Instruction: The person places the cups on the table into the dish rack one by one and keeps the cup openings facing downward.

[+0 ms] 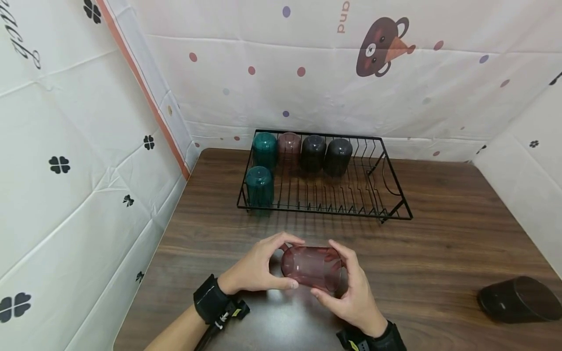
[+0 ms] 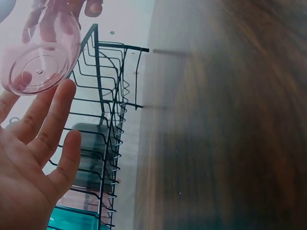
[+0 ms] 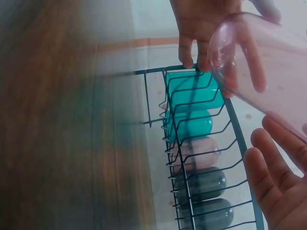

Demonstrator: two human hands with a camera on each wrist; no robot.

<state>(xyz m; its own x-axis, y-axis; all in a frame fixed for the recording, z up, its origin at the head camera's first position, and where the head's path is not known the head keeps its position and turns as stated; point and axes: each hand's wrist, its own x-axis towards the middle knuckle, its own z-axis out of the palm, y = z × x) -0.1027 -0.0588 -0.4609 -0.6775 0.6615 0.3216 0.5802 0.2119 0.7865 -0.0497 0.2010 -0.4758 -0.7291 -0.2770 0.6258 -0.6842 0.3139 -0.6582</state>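
Both hands grip a translucent pink plastic cup [image 1: 312, 267] lying sideways just above the brown wooden table [image 1: 439, 243]: the left hand [image 1: 254, 268] at its base, the right hand [image 1: 353, 292] at its mouth, near the black wire rack [image 1: 395, 195].

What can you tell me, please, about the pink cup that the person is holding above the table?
The pink cup is a see-through, rose-tinted tumbler, plastic by its look, with a rounded base and smooth walls. It is empty. It lies on its side in the air over the wooden table, in front of the black wire rack, base toward the left hand and mouth toward the right hand. Both hands grip it, fingers curled round its ends. It touches nothing else that can be seen.
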